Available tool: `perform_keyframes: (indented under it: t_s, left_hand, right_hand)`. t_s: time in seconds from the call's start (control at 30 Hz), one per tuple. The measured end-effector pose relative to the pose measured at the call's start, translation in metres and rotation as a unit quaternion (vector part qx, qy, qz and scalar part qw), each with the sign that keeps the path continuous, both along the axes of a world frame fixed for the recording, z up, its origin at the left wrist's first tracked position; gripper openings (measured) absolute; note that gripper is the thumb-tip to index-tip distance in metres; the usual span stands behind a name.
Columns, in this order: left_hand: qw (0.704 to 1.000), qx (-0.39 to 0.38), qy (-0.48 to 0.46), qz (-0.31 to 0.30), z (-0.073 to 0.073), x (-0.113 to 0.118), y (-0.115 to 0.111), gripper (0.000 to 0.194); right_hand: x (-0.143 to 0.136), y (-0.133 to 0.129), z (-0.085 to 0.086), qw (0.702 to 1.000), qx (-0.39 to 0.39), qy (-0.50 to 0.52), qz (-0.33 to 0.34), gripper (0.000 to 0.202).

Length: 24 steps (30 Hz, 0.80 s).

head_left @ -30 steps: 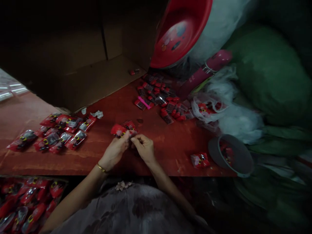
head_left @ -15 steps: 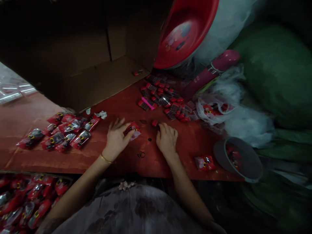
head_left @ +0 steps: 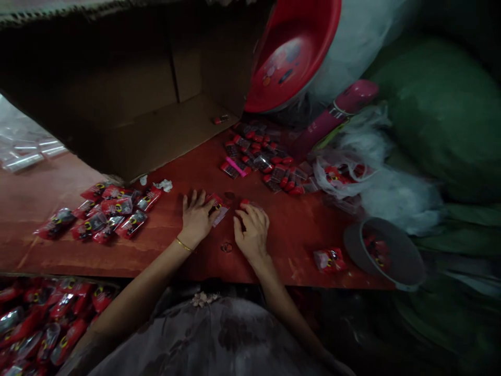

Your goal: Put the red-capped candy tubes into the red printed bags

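Observation:
My left hand [head_left: 197, 218] lies with spread fingers over the left side of a small red printed packet [head_left: 221, 210] on the red table. Its thumb reaches across the packet, with no grip showing. Just to the right, my right hand [head_left: 253, 230] has its fingers curled over a small clear box with a red cap [head_left: 246, 202]; most of that box is hidden under the fingers. A small dark ring-like piece [head_left: 226, 247] lies on the table between the wrists. Behind the hands is a pile of similar red-capped clear boxes [head_left: 260, 162], with a bright pink strip [head_left: 236, 166] on it.
Filled red packets [head_left: 117, 206] lie at left, and more fill a box [head_left: 50, 318] below. A cardboard box [head_left: 156, 125] opens toward me. Beyond stand a red basin [head_left: 301, 57] and a pink flask [head_left: 340, 112]. One packet [head_left: 329, 260] and a grey tub [head_left: 385, 256] are at right.
My right hand has moved left, closer to the packet, and its fingers now cover the red-capped box. My left hand's fingers have shifted slightly right and spread. The view has shifted slightly.

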<state>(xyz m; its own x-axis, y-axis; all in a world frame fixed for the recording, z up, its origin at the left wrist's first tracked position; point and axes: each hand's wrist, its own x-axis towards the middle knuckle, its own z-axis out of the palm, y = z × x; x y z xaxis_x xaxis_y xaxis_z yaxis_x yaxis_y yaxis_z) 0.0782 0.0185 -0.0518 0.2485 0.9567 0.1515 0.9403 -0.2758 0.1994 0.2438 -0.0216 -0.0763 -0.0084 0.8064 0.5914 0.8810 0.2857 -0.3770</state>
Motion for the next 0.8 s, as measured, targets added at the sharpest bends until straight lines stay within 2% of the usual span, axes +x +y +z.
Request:
perform_keyframes:
  t_s: [0.23, 0.37, 0.43, 0.5, 0.6, 0.67, 0.7, 0.8]
  left_hand:
    - [0.999, 0.019, -0.043, -0.006, -0.009, 0.003, 0.004, 0.031]
    - [0.993, 0.031, -0.116, 0.012, -0.003, 0.0, -0.003, 0.032]
    - [0.987, 0.038, -0.155, 0.015, 0.004, 0.0, -0.01, 0.031]
    - [0.982, 0.039, -0.187, 0.002, 0.013, 0.001, -0.016, 0.029]
    - [0.965, 0.029, -0.261, -0.003, 0.025, 0.004, -0.022, 0.036]
    - [0.931, -0.013, -0.364, 0.021, 0.028, 0.007, -0.024, 0.049]
    - [0.902, -0.054, -0.428, 0.031, 0.029, 0.009, -0.025, 0.052]
    - [0.785, -0.18, -0.591, 0.046, 0.026, 0.015, -0.028, 0.042]
  right_hand:
    - [0.002, -0.005, -0.002, 1.0, 0.006, 0.029, 0.006, 0.017]
    - [-0.004, -0.006, 0.003, 0.986, -0.047, 0.157, 0.024, 0.024]
    - [-0.011, -0.002, 0.007, 0.958, -0.107, 0.263, 0.039, 0.029]
    - [-0.018, 0.003, 0.012, 0.916, -0.154, 0.365, 0.06, 0.031]
    - [-0.025, 0.01, 0.021, 0.871, -0.169, 0.453, 0.086, 0.027]
    - [-0.027, 0.01, 0.025, 0.866, -0.161, 0.466, 0.084, 0.026]
    - [-0.027, 0.009, 0.027, 0.868, -0.158, 0.464, 0.084, 0.025]
    - [-0.027, 0.002, 0.028, 0.882, -0.153, 0.437, 0.089, 0.025]
